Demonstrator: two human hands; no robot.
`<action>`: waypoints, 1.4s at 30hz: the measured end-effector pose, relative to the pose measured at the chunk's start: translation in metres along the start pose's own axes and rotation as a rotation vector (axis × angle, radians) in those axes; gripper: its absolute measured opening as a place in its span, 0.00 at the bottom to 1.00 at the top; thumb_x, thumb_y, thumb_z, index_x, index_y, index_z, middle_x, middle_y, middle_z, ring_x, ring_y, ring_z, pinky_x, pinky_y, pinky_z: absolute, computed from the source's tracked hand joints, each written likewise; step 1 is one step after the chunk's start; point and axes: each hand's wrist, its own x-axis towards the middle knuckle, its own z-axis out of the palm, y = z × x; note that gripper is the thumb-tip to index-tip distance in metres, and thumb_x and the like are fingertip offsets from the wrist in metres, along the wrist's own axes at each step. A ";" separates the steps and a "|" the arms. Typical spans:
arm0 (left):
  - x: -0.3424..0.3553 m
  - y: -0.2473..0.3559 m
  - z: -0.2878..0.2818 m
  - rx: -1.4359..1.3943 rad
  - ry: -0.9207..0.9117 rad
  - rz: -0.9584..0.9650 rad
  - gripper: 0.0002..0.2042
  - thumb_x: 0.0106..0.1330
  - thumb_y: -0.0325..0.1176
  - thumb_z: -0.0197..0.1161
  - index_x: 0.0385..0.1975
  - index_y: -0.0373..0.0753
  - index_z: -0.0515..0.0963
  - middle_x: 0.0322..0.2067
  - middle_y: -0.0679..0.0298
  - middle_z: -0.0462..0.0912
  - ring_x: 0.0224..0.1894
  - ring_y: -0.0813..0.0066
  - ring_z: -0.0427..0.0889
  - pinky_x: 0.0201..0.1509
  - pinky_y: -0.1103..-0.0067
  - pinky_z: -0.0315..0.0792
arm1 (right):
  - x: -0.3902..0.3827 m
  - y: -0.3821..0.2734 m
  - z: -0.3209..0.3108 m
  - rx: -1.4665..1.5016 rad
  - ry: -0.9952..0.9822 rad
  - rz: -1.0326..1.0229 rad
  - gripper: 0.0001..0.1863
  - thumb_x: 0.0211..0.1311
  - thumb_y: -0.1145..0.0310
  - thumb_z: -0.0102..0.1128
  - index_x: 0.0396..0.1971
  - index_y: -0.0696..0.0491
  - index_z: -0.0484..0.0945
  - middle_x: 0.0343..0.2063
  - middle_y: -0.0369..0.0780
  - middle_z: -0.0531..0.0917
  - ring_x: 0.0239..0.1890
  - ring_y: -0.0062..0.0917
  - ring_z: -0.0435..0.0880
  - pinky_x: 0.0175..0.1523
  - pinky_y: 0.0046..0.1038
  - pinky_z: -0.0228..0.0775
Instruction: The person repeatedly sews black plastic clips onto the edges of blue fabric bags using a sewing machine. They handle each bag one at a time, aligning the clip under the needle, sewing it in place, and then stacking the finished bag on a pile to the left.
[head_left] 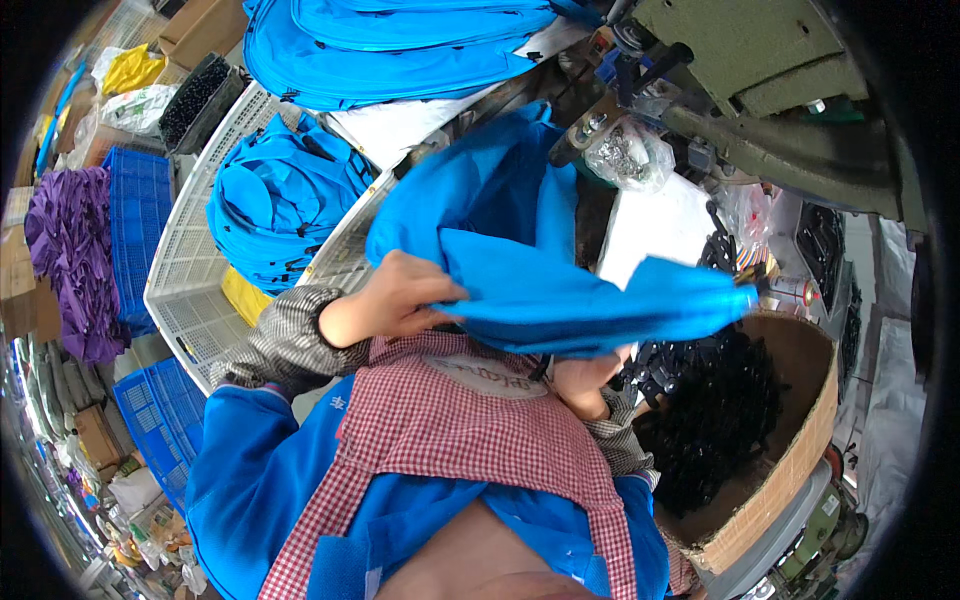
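Note:
A large blue fabric piece (560, 295) spreads in front of my chest, its right end blurred by motion. My left hand (400, 295) pinches its left edge, with the fingers closed on the cloth. My right hand (588, 382) is at the lower edge of the same cloth, which covers most of its fingers, so its grip is hidden. Beyond my hands, the far part of the cloth rises in folds toward the machine (760, 60). Both of my forearms wear checked sleeve covers (290, 335).
A pale crate (190, 310) at the left holds a bundle of blue fabric (285, 200). More blue pieces (400, 50) lie stacked at the back. A cardboard box (790, 470) of black parts (715, 420) stands close on the right. Far left are blue crates (138, 240) and purple fabric (75, 260).

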 end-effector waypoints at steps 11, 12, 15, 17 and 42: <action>0.089 -0.069 0.087 -0.465 -0.043 -0.575 0.09 0.58 0.32 0.58 0.32 0.32 0.73 0.23 0.64 0.75 0.30 0.84 0.72 0.32 0.81 0.66 | 0.091 0.031 0.023 0.037 0.234 0.211 0.17 0.56 0.75 0.55 0.45 0.61 0.67 0.36 0.37 0.76 0.39 0.21 0.73 0.47 0.23 0.65; 0.095 -0.073 0.090 -0.555 0.005 -0.557 0.09 0.58 0.31 0.58 0.32 0.32 0.73 0.24 0.65 0.75 0.30 0.84 0.72 0.33 0.82 0.67 | 0.095 0.033 0.019 0.021 0.209 0.231 0.18 0.55 0.76 0.56 0.46 0.60 0.67 0.37 0.37 0.76 0.39 0.21 0.74 0.47 0.24 0.66; 0.110 -0.086 0.095 -0.717 0.073 -0.540 0.09 0.57 0.30 0.58 0.34 0.31 0.73 0.26 0.68 0.76 0.31 0.84 0.72 0.36 0.83 0.67 | 0.110 0.037 0.009 -0.025 0.173 0.270 0.20 0.51 0.78 0.59 0.46 0.59 0.67 0.38 0.38 0.77 0.39 0.22 0.75 0.48 0.25 0.67; 0.116 -0.095 0.096 -0.685 0.010 -0.572 0.10 0.57 0.30 0.59 0.35 0.31 0.73 0.28 0.67 0.77 0.31 0.84 0.72 0.37 0.83 0.68 | 0.114 0.035 0.013 -0.016 0.184 0.240 0.20 0.51 0.78 0.60 0.45 0.59 0.67 0.37 0.38 0.77 0.38 0.21 0.76 0.47 0.24 0.68; 0.164 -0.134 0.049 -0.816 0.097 -0.678 0.13 0.62 0.35 0.56 0.40 0.32 0.74 0.32 0.67 0.79 0.32 0.82 0.76 0.38 0.83 0.70 | 0.166 0.057 0.003 -0.555 0.094 0.073 0.26 0.56 0.62 0.57 0.51 0.61 0.65 0.47 0.48 0.73 0.48 0.28 0.72 0.53 0.27 0.62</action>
